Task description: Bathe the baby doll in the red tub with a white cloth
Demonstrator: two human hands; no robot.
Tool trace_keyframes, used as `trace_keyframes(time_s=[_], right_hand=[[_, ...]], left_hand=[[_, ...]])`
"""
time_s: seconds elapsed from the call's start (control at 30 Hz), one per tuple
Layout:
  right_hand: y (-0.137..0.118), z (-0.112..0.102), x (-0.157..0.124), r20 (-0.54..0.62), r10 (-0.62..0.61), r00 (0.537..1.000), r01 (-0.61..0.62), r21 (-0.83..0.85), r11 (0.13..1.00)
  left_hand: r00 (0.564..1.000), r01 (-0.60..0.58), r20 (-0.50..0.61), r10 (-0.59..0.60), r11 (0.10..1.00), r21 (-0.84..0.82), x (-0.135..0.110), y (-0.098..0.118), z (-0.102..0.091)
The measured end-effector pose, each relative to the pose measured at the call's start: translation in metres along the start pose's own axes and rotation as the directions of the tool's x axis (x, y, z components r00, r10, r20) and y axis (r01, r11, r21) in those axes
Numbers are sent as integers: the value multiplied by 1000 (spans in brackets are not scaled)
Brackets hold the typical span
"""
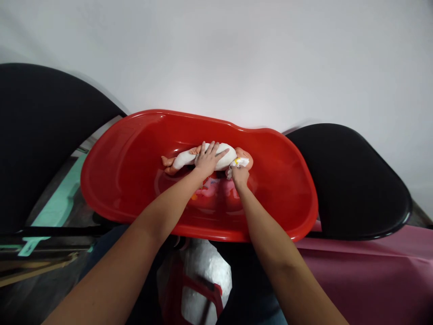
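A baby doll (226,152) with a white cloth body lies on its side in a red baby bathtub (128,135), feet to the left and head to the right. My left hand (207,158) rests on the doll's middle with its fingers spread. At the doll's head, my right hand (239,174) is closed on a crumpled white cloth (241,161) with a yellow patch, pressed against the head. Part of the doll's head is hidden by the cloth and hand. A pink printed picture (209,187) shows on the tub's floor below the doll.
Black chair seats stand at the left (43,126) and right (358,180) of the tub. A pale wall (216,58) rises behind it. Pink sheeting (368,275) lies at the lower right, a mint-green board (59,203) at the left. Below the tub is a red-framed object (203,289).
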State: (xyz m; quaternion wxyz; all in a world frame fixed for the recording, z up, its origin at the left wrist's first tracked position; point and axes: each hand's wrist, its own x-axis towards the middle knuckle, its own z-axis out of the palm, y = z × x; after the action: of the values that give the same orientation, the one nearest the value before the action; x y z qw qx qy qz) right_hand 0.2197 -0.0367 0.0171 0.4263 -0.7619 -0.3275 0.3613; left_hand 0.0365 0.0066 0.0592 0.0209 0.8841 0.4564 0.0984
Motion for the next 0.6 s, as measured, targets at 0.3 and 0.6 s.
trace_keyframes(time_s=[0.3,0.6], right_hand=[[-13,-5,-6,-141,-443,885,365,-379,851],[4,-29,20,-306,-345,887,200,-419,886]], left_hand=[[1000,-8,4,8,1000,2,-1,0,-1],[1000,-26,-1,26,999,20,1,-4,5]])
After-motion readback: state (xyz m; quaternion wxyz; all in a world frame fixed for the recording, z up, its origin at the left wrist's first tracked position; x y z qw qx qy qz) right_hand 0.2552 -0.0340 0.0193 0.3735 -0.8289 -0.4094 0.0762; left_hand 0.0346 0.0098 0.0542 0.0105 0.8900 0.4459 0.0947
